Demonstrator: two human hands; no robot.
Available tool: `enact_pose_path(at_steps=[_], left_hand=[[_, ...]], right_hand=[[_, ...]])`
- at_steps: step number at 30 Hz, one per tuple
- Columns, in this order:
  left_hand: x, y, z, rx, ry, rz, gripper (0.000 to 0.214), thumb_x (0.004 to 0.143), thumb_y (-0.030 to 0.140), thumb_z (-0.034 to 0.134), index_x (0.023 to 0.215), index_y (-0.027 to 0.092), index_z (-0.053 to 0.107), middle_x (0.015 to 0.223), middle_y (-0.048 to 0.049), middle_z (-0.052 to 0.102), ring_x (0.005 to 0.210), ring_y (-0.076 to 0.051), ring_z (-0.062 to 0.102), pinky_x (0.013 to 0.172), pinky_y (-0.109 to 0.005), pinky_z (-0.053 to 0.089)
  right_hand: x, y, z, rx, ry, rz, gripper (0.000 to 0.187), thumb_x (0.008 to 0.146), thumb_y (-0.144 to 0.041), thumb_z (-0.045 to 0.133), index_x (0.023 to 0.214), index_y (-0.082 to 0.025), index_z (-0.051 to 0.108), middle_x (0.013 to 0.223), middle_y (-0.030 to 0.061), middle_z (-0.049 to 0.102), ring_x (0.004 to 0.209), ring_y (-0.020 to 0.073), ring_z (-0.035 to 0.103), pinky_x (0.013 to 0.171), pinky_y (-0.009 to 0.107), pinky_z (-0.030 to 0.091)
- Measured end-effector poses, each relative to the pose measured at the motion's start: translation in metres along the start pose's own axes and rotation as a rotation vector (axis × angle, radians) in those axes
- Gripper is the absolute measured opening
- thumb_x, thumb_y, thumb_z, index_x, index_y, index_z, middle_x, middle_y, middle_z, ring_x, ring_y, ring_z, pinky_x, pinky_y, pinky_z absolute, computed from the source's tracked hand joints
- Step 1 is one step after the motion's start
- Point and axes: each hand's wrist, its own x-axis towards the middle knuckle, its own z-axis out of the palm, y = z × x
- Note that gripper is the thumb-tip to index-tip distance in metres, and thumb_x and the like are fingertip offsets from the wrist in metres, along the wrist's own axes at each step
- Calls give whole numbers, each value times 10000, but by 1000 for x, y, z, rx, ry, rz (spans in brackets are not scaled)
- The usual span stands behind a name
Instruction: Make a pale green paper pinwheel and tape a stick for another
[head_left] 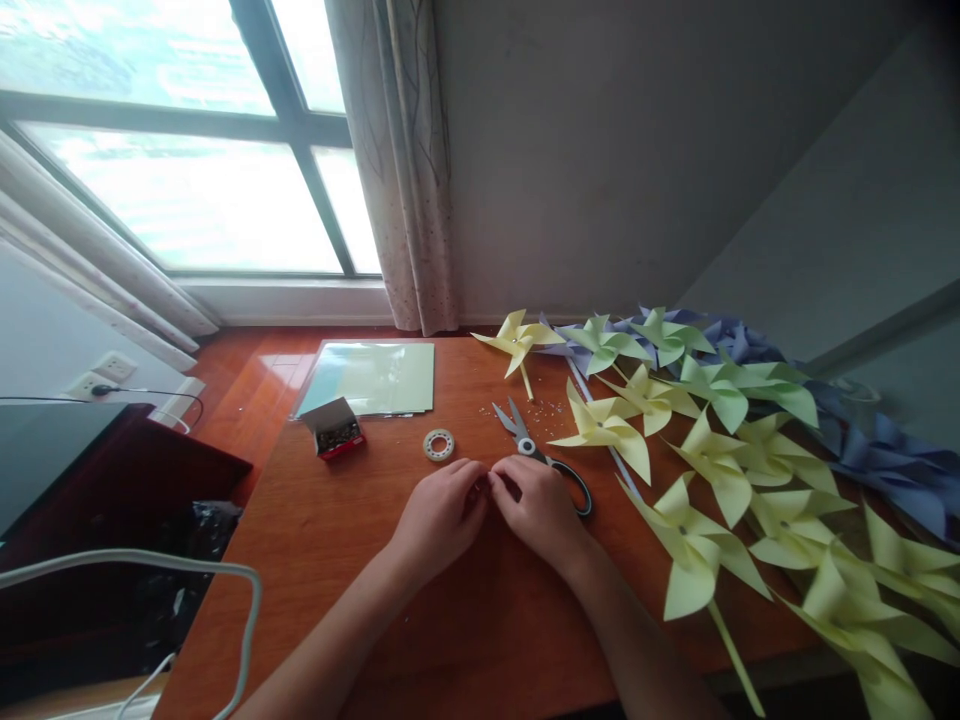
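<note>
Over the middle of the wooden table [337, 560], my left hand [444, 510] and my right hand [538, 502] meet with curled fingers. Their fingertips pinch together at one spot, and whatever is between them is too small and hidden to name. Scissors [517, 425] with dark handles lie half open just behind my right hand, which covers part of them. A roll of tape [439, 445] rests flat beyond my left hand. Further left stands an open red box [341, 440] full of small dark metal pieces.
Many yellow paper pinwheels [686, 540], green ones [660, 335] and blue ones [900, 465] cover the table's right side. Sheets of pale paper [375, 375] lie at the back left. Small scraps [544, 410] are scattered near the scissors. A white bent tube [255, 600] stands at the left edge.
</note>
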Motion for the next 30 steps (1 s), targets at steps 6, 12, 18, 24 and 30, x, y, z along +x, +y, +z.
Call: enact_pose_path(at_steps=[6,12,18,24,30], left_hand=[[0,0,1,36,-4,15,122,870,124,480,867,206,570,832,-44,642,714,-185,574,661,-283,406],[0,0,1,74,4,25,135,873,118,478,866,207,580,844,-44,656,722,-186,591,659,-282,416],[1,-2,0,118,8,29,152,873,122,500,883,208,625,850,-33,684,737,-177,630,667,-269,444],[11,-15,-24,236,122,-69,181,962,217,475,970,216,655,930,-37,739,824,-174,687,734,-261,479],[41,-33,-63,511,206,-226,240,960,311,495,1082,219,680,1098,-108,734,958,-293,698,734,-344,475]], right_hand=[[0,0,-1,-26,-15,2,191,957,-180,550,786,-206,631,770,32,691,719,182,623,679,283,398],[0,-1,-2,-39,-24,1,190,959,-180,549,792,-207,636,771,31,696,720,183,629,680,284,406],[0,-1,-1,-43,-32,-10,186,964,-179,547,807,-204,643,800,37,716,756,186,652,699,281,420],[-1,-5,-1,-44,-49,-38,178,962,-186,554,813,-203,651,796,39,714,750,188,650,697,290,419],[-2,-10,-4,-24,-59,-61,172,966,-194,562,823,-207,656,810,37,725,762,182,656,718,283,438]])
